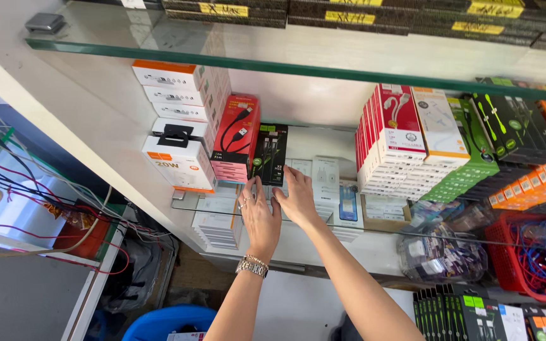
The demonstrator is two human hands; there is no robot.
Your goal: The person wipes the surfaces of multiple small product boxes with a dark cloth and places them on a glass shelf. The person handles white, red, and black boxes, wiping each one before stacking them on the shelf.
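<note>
Both hands reach onto the middle glass shelf (412, 231) near its front edge. The left hand (259, 215) (ring and metal wristwatch worn) lies flat, fingers together, on low white boxes (289, 169). The right hand (298, 197) rests just beside it, fingers slightly apart, fingertips touching the upright black-and-green cable box (270, 153). Red cable boxes (237, 136) stand to the left.
</note>
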